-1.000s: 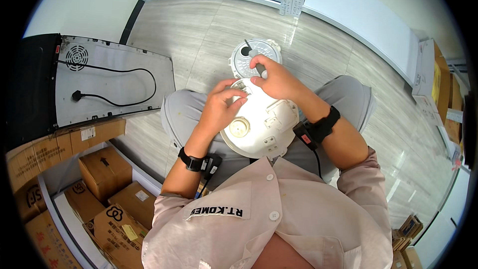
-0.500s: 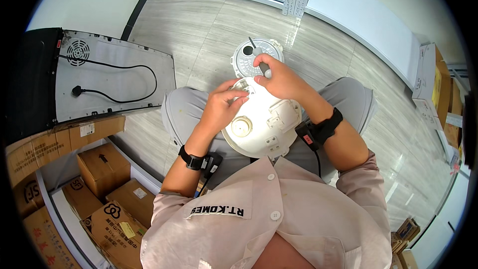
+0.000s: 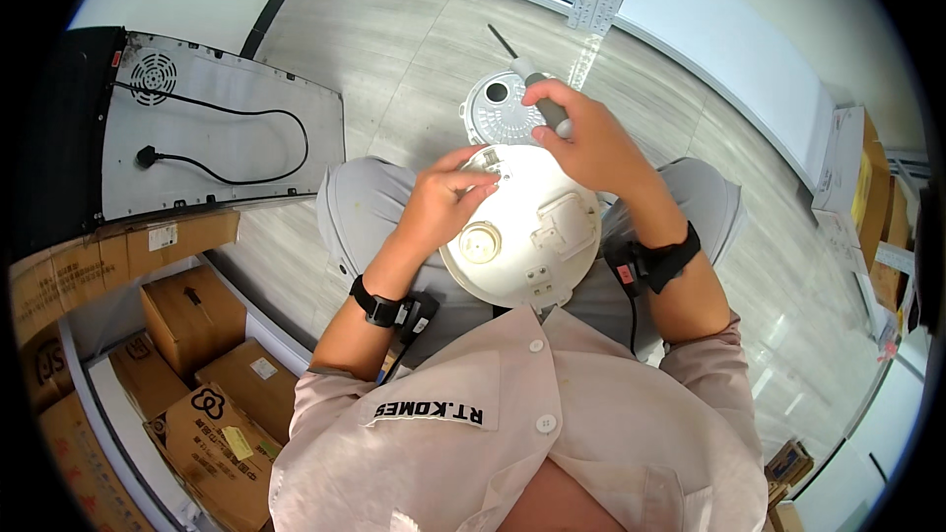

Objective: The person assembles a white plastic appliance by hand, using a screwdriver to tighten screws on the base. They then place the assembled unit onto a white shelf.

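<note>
Holding a screwdriver [image 3: 529, 73], the right hand [image 3: 591, 145] is closed round the handle. The left hand [image 3: 436, 202] touches the white cover [image 3: 522, 209] on the lap [image 3: 456, 303]; whether it pinches anything cannot be told. Shifting knees [image 3: 367, 199] could tip the cover.

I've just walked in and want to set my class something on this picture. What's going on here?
A person has a round white cover between their knees. The left hand is at its upper left edge, fingertips by a small recess; whether they pinch anything is too small to tell. The right hand grips a grey screwdriver, its tip pointing away from the cover. Just beyond lies a round, silvery disc with a dark hole.
</note>
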A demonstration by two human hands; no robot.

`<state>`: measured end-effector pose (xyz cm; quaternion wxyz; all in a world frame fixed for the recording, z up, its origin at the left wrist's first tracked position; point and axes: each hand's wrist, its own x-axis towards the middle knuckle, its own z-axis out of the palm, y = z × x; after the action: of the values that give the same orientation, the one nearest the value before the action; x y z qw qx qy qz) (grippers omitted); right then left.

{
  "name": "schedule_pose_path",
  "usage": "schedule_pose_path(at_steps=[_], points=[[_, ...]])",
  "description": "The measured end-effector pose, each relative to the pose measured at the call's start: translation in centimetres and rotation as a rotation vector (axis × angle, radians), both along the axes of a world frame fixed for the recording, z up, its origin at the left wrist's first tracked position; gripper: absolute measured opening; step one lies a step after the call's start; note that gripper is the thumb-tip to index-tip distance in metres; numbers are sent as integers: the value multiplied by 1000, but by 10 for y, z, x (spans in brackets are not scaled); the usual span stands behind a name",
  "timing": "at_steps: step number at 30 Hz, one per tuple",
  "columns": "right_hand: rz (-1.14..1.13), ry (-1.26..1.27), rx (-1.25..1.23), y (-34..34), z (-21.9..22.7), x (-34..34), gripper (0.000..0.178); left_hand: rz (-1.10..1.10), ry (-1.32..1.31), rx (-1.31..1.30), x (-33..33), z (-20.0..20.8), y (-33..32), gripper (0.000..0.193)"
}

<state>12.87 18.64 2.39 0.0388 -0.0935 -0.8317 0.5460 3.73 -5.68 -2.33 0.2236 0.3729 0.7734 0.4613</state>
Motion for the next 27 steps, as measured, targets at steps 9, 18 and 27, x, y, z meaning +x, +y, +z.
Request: schedule_pose_path(at_steps=[9,18,27], points=[[-10,173,39,4,53,29,35,-16,-8,32,-3,-3,-1,16],[18,195,-37,-12,89,58,42,-32,51,63,-4,0,-1,16],[21,392,63,-5,77,70,49,-1,30,32,-3,1,0,13]])
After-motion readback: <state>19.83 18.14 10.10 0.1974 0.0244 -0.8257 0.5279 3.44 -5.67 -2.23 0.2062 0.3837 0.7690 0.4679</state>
